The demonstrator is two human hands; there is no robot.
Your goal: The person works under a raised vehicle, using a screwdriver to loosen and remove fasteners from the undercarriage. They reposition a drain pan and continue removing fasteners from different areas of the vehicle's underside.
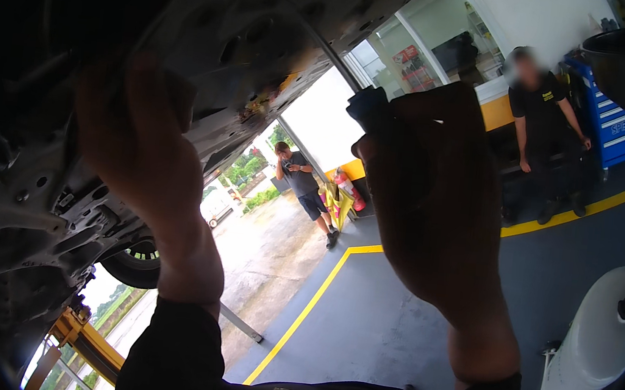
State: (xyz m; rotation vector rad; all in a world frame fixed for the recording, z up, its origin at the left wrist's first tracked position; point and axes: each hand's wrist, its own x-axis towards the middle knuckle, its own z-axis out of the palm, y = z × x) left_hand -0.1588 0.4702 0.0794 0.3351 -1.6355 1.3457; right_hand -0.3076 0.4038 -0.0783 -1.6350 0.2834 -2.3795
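Above me spreads the dark underside of a raised car (220, 56). My left hand (147, 139) reaches up against it on the left, fingers stretched upward and apart; their tips fade into shadow, and contact is hard to make out. On the right, my right hand (434, 200) is closed, back toward me, around a long-shafted tool with a dark handle (368, 108). A thin grey shaft (335, 54) runs from the handle up and left toward the underbody. Its far end is lost in the dark.
A wheel (136, 262) and a yellow lift arm (87, 343) are at lower left. One person (304, 183) stands by a fire extinguisher (349, 190); another (540, 127) is beside a blue tool cabinet (614, 116). A white tank (594, 339) stands at right.
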